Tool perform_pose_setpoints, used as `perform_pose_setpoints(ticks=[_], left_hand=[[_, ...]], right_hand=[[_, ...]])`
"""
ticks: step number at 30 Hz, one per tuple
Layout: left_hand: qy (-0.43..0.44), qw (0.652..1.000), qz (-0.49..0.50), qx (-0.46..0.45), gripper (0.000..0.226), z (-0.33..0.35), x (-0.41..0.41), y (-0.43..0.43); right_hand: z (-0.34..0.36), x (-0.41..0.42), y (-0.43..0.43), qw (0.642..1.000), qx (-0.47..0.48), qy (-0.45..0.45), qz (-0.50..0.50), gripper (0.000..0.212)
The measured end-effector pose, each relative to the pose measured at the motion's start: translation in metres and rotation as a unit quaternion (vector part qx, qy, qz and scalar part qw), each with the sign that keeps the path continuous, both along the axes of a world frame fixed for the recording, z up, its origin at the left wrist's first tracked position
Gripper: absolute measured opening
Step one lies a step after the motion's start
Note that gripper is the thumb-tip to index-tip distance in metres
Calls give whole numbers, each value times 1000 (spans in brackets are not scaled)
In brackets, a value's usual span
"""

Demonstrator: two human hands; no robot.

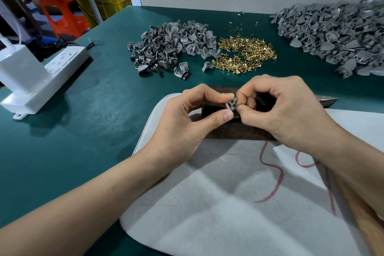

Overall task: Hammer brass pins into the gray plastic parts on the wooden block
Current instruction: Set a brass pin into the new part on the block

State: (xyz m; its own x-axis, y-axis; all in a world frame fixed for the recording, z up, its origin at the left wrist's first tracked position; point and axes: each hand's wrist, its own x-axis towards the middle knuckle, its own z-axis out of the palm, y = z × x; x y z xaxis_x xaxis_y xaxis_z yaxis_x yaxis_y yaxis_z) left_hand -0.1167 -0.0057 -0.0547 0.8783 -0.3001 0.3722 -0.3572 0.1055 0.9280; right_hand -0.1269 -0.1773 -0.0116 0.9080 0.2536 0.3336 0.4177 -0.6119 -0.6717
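Now in hand: fitting a pin to a part, ahead of hammering.
Left hand: thumb and forefinger pinch the gray plastic part, held over the wooden block.
Right hand: fingertips pinched at the part's hole, apparently on a brass pin, which is largely hidden.
Supply: brass pin heap lies beyond, well apart.
Next move: probably seat the part on the block with the pin upright, then take a hammer; none is clearly visible.

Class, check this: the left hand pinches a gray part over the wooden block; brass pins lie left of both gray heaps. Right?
No. The head view shows the brass pins between the smaller gray heap and, on their right, the larger gray heap. The rest holds.
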Motion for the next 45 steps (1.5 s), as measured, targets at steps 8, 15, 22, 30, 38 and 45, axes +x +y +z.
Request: perform_pose_setpoints(ticks=[8, 15, 22, 30, 38, 45], left_hand=[[-24, 1000, 11, 13, 20, -1, 0, 0], [-18, 1000, 5, 11, 20, 0, 0, 0], [6, 1000, -4, 0, 19, 2, -1, 1], [0, 999, 16, 39, 16, 3, -1, 1], [-13, 998, 14, 59, 24, 4, -3, 3], [-8, 998, 23, 61, 23, 4, -3, 2]], right_hand=[[0, -1, -1, 1000, 6, 5, 11, 19], [1, 1, -1, 999, 20, 23, 16, 9], [1, 0, -2, 999, 22, 33, 10, 6], [3, 5, -8, 999, 11, 41, 11, 12], [3, 6, -10, 998, 5, 49, 29, 3], [2, 6, -9, 999, -10, 40, 25, 4]])
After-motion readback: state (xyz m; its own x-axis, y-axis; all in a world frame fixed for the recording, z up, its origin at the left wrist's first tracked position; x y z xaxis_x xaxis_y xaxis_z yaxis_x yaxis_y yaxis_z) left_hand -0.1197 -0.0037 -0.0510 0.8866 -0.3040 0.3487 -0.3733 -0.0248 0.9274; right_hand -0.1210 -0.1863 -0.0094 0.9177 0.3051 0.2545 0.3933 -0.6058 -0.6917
